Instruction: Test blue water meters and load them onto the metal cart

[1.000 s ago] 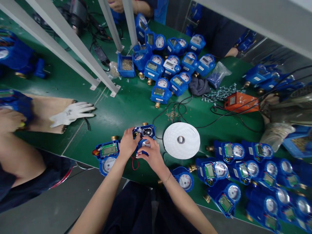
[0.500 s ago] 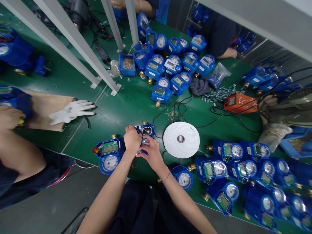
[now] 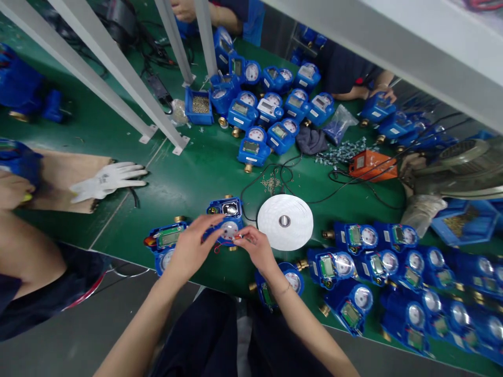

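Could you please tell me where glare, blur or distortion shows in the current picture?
Head view: bright glint inside the open meter near the hands; head view: pale sheen on the green table; head view: lower-right meters look soft and stretched.

Bare forearms (image 3: 143, 317) angled inward, left hand (image 3: 192, 246) loosely spread, right hand (image 3: 259, 251) curled in a pinch

White glove (image 3: 105, 181), one, is lying at nine o'clock. Dark cloth (image 3: 312, 141), one, is resting at two. Orange box (image 3: 372, 165), one, is sitting at three.
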A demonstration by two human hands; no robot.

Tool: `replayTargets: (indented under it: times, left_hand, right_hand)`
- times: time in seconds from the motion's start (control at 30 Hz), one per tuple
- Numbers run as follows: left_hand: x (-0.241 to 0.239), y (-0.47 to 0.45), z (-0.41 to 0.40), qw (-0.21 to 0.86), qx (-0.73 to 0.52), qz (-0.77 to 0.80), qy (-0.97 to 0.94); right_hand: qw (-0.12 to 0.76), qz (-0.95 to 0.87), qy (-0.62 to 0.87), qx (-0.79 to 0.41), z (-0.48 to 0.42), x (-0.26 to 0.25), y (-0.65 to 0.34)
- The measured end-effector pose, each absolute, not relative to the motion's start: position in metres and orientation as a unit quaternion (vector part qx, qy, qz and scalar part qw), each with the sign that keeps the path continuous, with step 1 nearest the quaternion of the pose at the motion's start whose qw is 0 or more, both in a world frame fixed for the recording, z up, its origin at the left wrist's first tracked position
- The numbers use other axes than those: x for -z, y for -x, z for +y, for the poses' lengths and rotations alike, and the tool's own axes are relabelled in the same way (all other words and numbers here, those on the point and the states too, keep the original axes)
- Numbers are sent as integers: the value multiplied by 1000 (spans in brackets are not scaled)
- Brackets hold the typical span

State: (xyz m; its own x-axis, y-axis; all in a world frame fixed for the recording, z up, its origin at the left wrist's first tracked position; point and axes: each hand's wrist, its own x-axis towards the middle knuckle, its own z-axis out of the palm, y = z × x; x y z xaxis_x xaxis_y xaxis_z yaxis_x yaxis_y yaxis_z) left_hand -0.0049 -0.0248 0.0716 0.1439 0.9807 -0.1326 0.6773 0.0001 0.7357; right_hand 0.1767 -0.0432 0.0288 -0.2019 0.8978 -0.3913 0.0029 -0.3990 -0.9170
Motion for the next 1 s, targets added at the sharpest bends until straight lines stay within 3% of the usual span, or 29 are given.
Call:
replayTargets:
  times: [0.13,0.23,0.33,0.43,0.5,0.57,0.77,1.0]
  left_hand:
    - [-75,-14,-48,418,-204,560,-686]
    - [-63,-24,-55,442,-246,566,-651]
    - [-49,-24,-58,494,-279,584,-580]
    - [-40,-22,-59,571,-295,585,-495]
    - [-37,-22,-59,600,-296,580,-465]
    - [-37,-23,-58,596,-294,585,-465]
    - [-40,-23,-58,542,-288,572,-544]
    - [-33,-30,-62,564,-306,587,-493]
  right_hand:
    - [362,-325,509,-710,-52,-32,-179]
    - [323,-385,520,-691,-50,-30,-197]
    - [246,-567,596,-512,-45,-24,-228]
    - [92,-715,637,-272,-48,-12,-253]
    - [-5,-759,629,-169,-54,-2,-258]
    - [-48,-776,620,-105,-59,8,-259]
    - [-27,-769,629,-112,-54,12,-258]
    - [153,-725,644,-191,-56,-50,-243]
